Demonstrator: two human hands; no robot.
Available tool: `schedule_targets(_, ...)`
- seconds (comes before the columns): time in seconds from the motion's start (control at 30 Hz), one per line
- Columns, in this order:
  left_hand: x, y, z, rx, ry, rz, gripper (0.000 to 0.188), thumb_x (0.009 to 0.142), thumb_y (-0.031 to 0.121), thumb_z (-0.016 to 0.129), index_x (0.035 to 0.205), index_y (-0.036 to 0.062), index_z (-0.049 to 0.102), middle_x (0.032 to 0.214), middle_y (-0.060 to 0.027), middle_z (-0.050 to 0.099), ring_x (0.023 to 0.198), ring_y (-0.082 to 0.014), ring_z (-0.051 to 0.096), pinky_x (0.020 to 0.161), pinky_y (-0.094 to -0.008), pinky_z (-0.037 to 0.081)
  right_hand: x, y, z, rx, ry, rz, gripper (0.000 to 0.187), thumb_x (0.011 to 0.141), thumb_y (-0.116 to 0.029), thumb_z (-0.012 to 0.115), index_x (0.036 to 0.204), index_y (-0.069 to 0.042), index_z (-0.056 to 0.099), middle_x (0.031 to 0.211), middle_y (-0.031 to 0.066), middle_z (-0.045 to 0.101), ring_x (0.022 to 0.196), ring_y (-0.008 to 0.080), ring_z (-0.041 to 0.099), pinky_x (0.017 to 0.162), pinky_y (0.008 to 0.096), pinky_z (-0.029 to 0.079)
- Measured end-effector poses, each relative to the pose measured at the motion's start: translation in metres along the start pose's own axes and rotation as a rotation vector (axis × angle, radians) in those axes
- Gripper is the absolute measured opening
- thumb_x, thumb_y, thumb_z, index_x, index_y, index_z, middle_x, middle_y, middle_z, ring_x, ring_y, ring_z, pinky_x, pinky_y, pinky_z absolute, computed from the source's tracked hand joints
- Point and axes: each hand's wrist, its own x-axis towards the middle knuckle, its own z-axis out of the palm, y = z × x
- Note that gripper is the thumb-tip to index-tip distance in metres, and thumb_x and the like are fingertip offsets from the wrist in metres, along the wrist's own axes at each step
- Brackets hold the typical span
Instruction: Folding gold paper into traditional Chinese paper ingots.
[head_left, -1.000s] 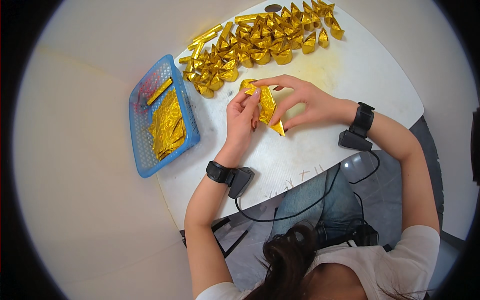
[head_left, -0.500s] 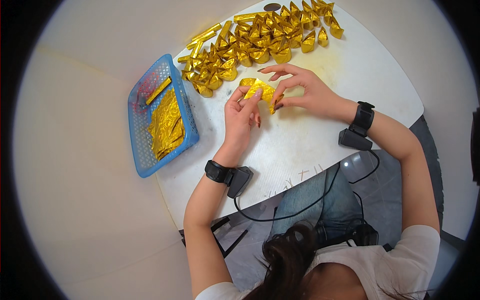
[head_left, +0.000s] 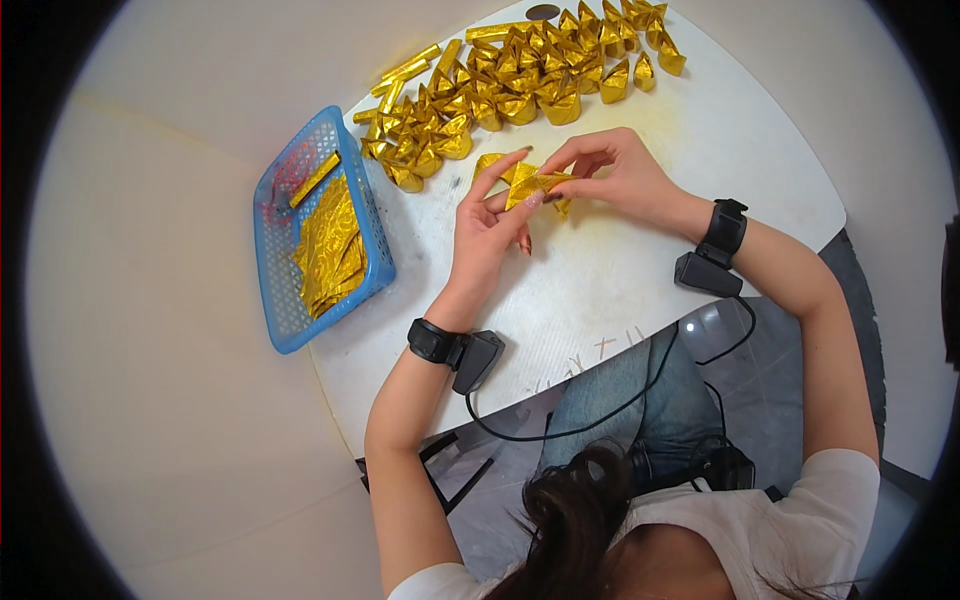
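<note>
A shiny gold foil paper [head_left: 522, 186], partly folded, is held between my two hands above the table. My left hand [head_left: 487, 222] grips its left side, with the thumb pressed on the front and fingers behind. At the right end, my right hand [head_left: 610, 172] pinches the foil between thumb and fingers. The fingers cover part of the folds. Beyond my hands lies a large cluster of folded gold foil ingots [head_left: 515, 75] with pointed ends.
A blue plastic basket [head_left: 384, 262] at the left holds flat gold foil sheets [head_left: 332, 250] and a rolled strip [head_left: 316, 180]. Rolled gold strips [head_left: 410, 68] lie at the far left of the white table [head_left: 600, 290]. Black cables [head_left: 560, 437] run from my wristbands.
My right hand has closed in on the foil's right end, and its raised fingers have curled down. My left hand has shifted slightly right, its index finger now more extended along the foil.
</note>
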Motion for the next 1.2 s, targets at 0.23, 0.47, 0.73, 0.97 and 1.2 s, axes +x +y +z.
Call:
schedule_targets(0.23,-0.002,0.002,0.008,-0.014,0.017,0.062,0.057,0.087,0.004,0.060,0.138,0.0098,0.038,0.085,-0.0036,0.067,0.051,-0.0047,0.051,0.047,-0.0187,0.043,0.001,0.004,-0.001,0.056,0.035,0.047,0.015,0.081,-0.015,0.071,0.092,-0.004,0.073,0.076,0.0013,0.069,0.060,0.0021,0.054,0.054,0.0173,0.041)
schedule_targets(0.47,0.000,-0.002,0.004,0.041,0.006,0.005,0.036,0.090,0.009,0.058,0.125,0.0026,0.054,0.078,-0.0008,0.063,0.052,-0.0052,0.054,0.047,-0.0180,0.044,0.004,0.013,0.000,0.127,-0.005,0.097,0.018,0.084,-0.018,0.068,0.095,-0.004,0.072,0.077,0.0025,0.069,0.062,0.0016,0.053,0.056,0.0175,0.041)
schedule_targets(0.73,0.000,-0.007,-0.001,0.048,0.031,0.014,0.034,0.094,0.011,0.052,0.126,0.0027,0.055,0.075,-0.0015,0.064,0.054,-0.0059,0.057,0.049,-0.0177,0.046,0.004,0.010,-0.002,0.123,-0.135,-0.043,0.016,0.083,-0.010,0.067,0.097,-0.003,0.071,0.089,0.0047,0.069,0.075,0.0084,0.062,0.070,0.0218,0.049)
schedule_targets(0.97,0.000,-0.007,-0.001,0.040,0.018,0.000,0.032,0.094,0.011,0.051,0.126,0.0034,0.056,0.078,-0.0029,0.064,0.055,-0.0059,0.058,0.050,-0.0175,0.046,0.002,0.006,-0.003,0.093,-0.132,0.012,0.017,0.082,-0.005,0.066,0.097,-0.003,0.071,0.091,0.0060,0.069,0.078,0.0099,0.064,0.071,0.0226,0.050)
schedule_targets(1.2,0.000,-0.004,0.003,0.017,-0.005,0.022,0.035,0.095,0.012,0.051,0.128,0.0038,0.053,0.082,-0.0036,0.065,0.056,-0.0065,0.058,0.051,-0.0190,0.048,0.002,0.009,-0.002,0.129,-0.091,0.000,0.019,0.080,-0.002,0.066,0.099,-0.002,0.071,0.090,0.0049,0.070,0.070,0.0057,0.062,0.062,0.0190,0.048)
